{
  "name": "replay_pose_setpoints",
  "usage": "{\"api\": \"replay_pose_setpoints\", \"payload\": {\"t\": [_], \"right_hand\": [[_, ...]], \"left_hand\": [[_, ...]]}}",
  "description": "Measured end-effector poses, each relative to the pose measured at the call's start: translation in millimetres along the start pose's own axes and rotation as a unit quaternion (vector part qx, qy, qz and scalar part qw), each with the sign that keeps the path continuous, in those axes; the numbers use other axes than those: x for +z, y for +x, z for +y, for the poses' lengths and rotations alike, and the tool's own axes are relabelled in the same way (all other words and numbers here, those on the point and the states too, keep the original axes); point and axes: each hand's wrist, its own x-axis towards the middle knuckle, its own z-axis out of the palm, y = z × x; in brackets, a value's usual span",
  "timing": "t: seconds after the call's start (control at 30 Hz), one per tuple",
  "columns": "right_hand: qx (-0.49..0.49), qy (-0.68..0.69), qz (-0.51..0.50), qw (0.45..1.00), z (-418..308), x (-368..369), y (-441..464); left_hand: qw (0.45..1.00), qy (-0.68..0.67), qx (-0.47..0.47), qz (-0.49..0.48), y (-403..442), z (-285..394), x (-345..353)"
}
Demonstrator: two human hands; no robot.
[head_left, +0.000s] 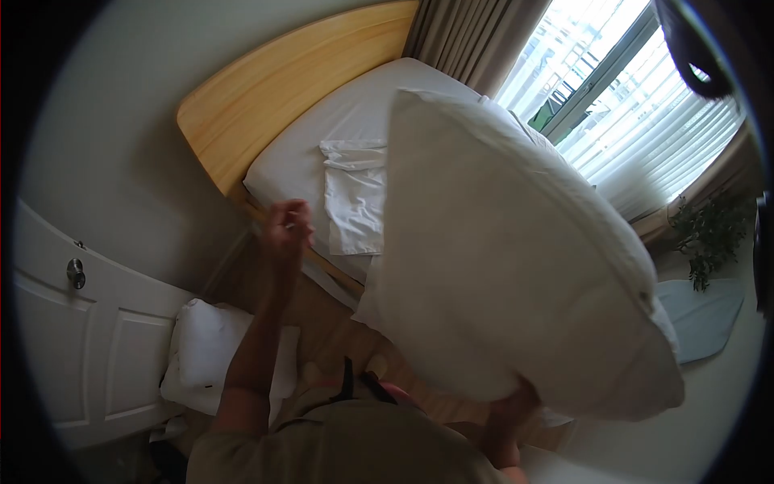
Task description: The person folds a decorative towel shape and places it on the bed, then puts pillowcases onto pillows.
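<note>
A large white pillow [516,250] fills the middle and right of the view, tilted up on its side in front of the bed. My right hand [514,403] grips its lower edge from below; the pillow partly hides the fingers. Near the bed's left edge, my left hand [288,230] is raised with nothing in it, its fingers loosely curled, apart and slightly blurred. Beyond that hand, a folded white pillowcase or cloth [355,202] lies on the white-sheeted mattress [343,117]. Part of this cloth is hidden behind the pillow.
A wooden headboard [282,77] stands at the bed's far end. White folded bedding [211,343] rests on the floor beside a white door [105,339]. Brown curtains [472,36] and sheer curtains [629,137] hang at the window. A leafy plant [709,238] is at the right.
</note>
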Motion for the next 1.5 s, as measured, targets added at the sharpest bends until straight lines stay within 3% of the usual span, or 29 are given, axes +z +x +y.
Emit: {"api": "replay_pose_setpoints", "payload": {"t": [0.03,0.1,0.13,0.17,0.2,0.27,0.3,0.37,0.5,0.53,0.6,0.67,0.73,0.77,0.87,0.93,0.97,1.0,1.07,1.2,1.3,1.37,1.4,1.47,1.5], "right_hand": [[-0.008,-0.022,0.045,0.999,-8,-19,6],[-0.017,-0.059,0.128,0.99,-21,-45,15],[-0.023,-0.038,0.211,0.977,-23,-49,20],[-0.028,-0.018,0.292,0.956,-24,-53,25],[-0.025,-0.022,0.294,0.955,-23,-64,28],[0.127,0.184,0.381,0.897,-24,-99,27],[0.137,0.144,0.385,0.901,-26,-107,25],[0.144,0.073,0.395,0.904,-26,-114,27],[0.124,0.025,0.419,0.899,-36,-114,57],[0.119,0.019,0.423,0.898,-38,-114,71],[0.125,0.009,0.42,0.899,-38,-109,99],[0.122,0.003,0.415,0.902,-37,-109,127],[0.123,0.002,0.409,0.904,-34,-104,146],[0.123,0.002,0.409,0.904,-34,-102,152],[0.13,-0.007,0.415,0.9,-43,-98,153],[0.142,-0.017,0.425,0.894,-52,-98,145],[0.146,-0.021,0.43,0.891,-57,-97,141],[0.148,-0.026,0.435,0.888,-64,-98,136],[0.149,-0.027,0.442,0.884,-75,-101,131],[0.148,-0.026,0.431,0.889,-79,-102,135],[0.155,-0.001,0.395,0.905,-60,-101,150],[0.168,0.028,0.354,0.919,-33,-95,164],[0.18,0.049,0.326,0.927,-13,-87,172],[0.214,0.102,0.255,0.937,38,-66,186],[0.24,0.132,0.212,0.938,66,-51,194]], "left_hand": [[0.998,-0.043,0.007,-0.049,5,-52,32],[0.986,0.061,-0.036,-0.149,-2,-123,89],[0.973,0.128,0.026,-0.192,-6,-167,113],[0.957,0.149,0.005,-0.247,-11,-202,132],[0.956,0.147,0.002,-0.252,-13,-236,148],[0.889,0.26,0.104,-0.363,-22,-291,175],[0.888,0.257,0.102,-0.367,-24,-305,181],[0.818,0.358,0.178,-0.413,-31,-330,187],[0.774,0.378,0.179,-0.475,-18,-365,199],[0.772,0.376,0.182,-0.479,-9,-364,201],[0.792,0.253,0.034,-0.554,8,-364,199],[0.801,0.222,0.0,-0.556,23,-366,201],[0.715,0.217,-0.099,-0.657,40,-362,203],[0.713,0.214,-0.102,-0.66,47,-361,204],[0.685,0.196,-0.049,-0.7,48,-366,204],[0.734,0.238,0.046,-0.635,35,-364,199],[0.749,0.251,0.049,-0.612,32,-357,198],[0.744,0.244,0.045,-0.62,24,-361,197],[0.759,0.285,0.135,-0.57,15,-368,199],[0.73,0.297,0.202,-0.582,9,-378,203],[0.728,0.275,0.162,-0.607,23,-377,206],[0.736,0.213,-0.02,-0.642,51,-356,209],[0.735,0.213,-0.018,-0.644,65,-349,210],[0.734,0.183,-0.172,-0.631,96,-338,216],[0.735,0.184,-0.165,-0.632,107,-340,218]]}}
